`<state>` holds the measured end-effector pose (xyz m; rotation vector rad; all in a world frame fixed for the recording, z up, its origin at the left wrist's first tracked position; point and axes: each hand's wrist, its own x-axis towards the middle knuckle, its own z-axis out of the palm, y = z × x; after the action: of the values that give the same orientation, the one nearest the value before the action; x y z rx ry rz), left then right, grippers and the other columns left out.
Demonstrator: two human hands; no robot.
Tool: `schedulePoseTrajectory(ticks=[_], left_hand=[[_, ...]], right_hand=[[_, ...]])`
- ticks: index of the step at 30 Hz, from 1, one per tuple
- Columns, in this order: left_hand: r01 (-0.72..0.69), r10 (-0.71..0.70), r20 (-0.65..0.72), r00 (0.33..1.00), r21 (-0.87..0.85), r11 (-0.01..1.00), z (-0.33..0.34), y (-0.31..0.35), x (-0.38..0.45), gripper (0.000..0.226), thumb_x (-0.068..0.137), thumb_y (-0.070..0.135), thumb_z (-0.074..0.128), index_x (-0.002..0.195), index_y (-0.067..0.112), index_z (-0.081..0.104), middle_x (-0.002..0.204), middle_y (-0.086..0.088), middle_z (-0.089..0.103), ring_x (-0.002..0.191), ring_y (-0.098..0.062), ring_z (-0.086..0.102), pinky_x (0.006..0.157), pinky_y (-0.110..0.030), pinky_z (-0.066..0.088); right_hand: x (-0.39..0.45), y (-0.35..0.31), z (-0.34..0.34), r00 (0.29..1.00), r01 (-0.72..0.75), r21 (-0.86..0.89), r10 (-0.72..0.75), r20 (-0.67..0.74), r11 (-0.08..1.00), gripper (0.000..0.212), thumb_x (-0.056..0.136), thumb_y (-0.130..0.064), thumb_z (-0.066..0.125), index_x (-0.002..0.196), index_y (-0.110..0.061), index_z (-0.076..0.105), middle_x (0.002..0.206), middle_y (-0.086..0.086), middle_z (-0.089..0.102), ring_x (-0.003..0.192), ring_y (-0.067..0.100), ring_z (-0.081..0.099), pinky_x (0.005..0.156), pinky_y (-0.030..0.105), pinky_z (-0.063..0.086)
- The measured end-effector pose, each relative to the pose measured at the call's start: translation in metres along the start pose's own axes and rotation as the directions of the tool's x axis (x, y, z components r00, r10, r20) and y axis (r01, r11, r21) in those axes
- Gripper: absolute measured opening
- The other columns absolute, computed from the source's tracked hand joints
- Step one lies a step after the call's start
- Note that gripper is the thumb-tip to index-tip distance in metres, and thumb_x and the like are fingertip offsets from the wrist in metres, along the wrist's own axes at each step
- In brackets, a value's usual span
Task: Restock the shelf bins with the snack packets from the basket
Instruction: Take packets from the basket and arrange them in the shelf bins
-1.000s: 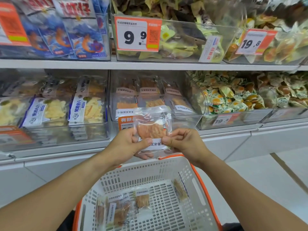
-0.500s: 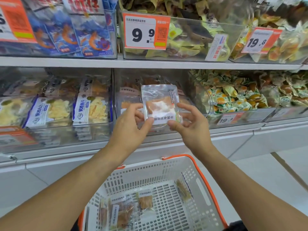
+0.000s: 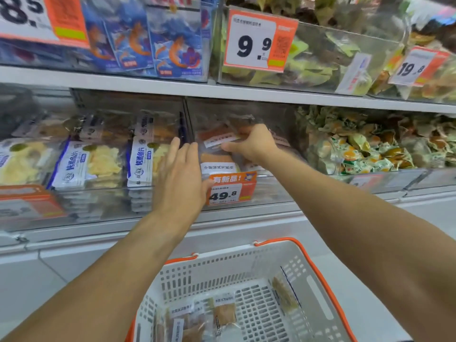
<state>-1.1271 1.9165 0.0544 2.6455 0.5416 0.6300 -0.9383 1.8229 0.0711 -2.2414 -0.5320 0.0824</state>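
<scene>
My right hand reaches into the clear middle bin on the lower shelf and grips a clear snack packet with an orange piece and a white label, low over the packets stacked there. My left hand hovers just in front of the bin's left side with straight, spread fingers and holds nothing. Below, the white basket with orange handles holds a few more snack packets on its bottom.
An orange 49.8 price tag hangs on the bin front. A bin of white fish-slice packs stands left, a bin of green-and-orange sweets right. The upper shelf carries blue shrimp packs and a 9.9 tag.
Both hands lifted the packet from above the basket up to the shelf. My right hand carried it into the middle bin, and my left hand let go and opened.
</scene>
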Motion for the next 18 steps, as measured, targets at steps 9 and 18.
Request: schedulePoseTrajectory(ticks=[9, 18], left_hand=[[-0.029, 0.028, -0.02, 0.999, -0.033, 0.999, -0.001, -0.007, 0.002, 0.081, 0.088, 0.038, 0.07, 0.152, 0.011, 0.027, 0.159, -0.004, 0.03, 0.151, -0.018, 0.01, 0.121, -0.034, 0.014], [-0.043, 0.042, -0.011, 0.999, -0.032, 0.999, -0.001, -0.009, 0.0, 0.082, 0.09, 0.042, 0.066, 0.153, 0.013, 0.023, 0.16, -0.003, 0.027, 0.151, -0.019, 0.01, 0.121, -0.032, 0.012]], right_hand=[[0.04, -0.009, 0.033, 0.966, 0.26, -0.518, -0.21, 0.153, 0.815, 0.061, 0.083, -0.067, 0.064, 0.122, -0.02, 0.065, 0.116, 0.005, 0.069, 0.101, 0.026, 0.064, 0.084, 0.032, 0.051], [0.053, -0.01, 0.036, 0.967, 0.248, -0.582, -0.236, 0.097, 0.775, 0.058, 0.09, -0.059, 0.059, 0.128, -0.015, 0.06, 0.122, 0.014, 0.064, 0.107, 0.032, 0.061, 0.09, 0.039, 0.052]])
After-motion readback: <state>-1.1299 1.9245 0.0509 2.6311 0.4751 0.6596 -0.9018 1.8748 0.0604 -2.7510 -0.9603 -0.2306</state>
